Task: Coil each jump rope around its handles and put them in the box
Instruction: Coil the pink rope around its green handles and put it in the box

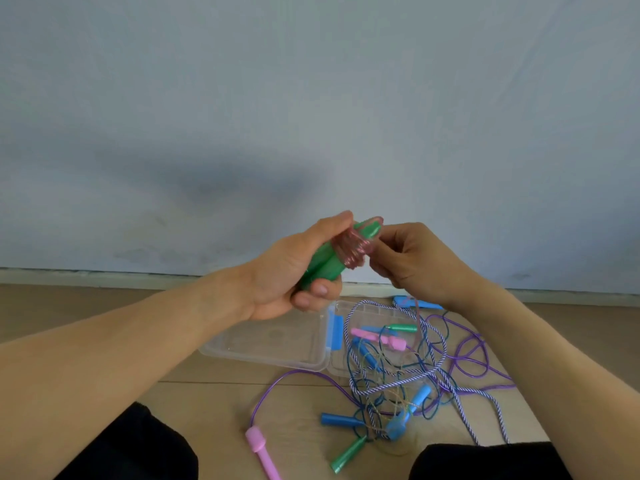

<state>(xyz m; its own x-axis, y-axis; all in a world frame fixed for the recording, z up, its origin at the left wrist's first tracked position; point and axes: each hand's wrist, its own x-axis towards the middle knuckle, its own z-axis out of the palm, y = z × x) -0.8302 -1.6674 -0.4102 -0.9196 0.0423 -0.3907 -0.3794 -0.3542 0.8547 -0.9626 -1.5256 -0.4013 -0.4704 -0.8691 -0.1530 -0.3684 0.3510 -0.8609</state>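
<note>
head view: left hand (284,271) grips 2 green handles (323,263) wound with pink rope (349,249); right hand (412,258), at 3 o'clock of them, pinches the rope's end. clear box (270,344) lies open at 6 o'clock, tangled ropes (398,375) beside it. no writing readable.

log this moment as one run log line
left hand grips green handles | right hand pinches pink rope coil | clear box open, no coil inside
</note>
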